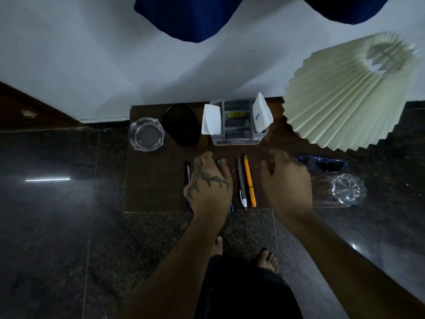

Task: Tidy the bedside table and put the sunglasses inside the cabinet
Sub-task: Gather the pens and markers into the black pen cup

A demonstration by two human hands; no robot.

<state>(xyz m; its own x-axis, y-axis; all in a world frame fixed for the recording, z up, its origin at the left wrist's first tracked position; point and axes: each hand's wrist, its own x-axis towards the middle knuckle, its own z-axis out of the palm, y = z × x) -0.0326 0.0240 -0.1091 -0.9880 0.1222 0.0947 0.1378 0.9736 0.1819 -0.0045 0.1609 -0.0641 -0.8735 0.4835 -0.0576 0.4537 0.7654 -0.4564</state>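
Head view, sunglasses [324, 163] just beyond right hand [287, 180] fingers [279, 155]

**Both hands over the pens**

The tattooed left hand [208, 185] lies on pens at the worktop [156, 180] front edge — a grey pen [241, 183] and yellow pen [249, 180] lie between the hands. The right hand [287, 180] hovers, fingers [266, 166] spread, just beside the sunglasses [326, 164] — under a pleated lampshade [349, 97].
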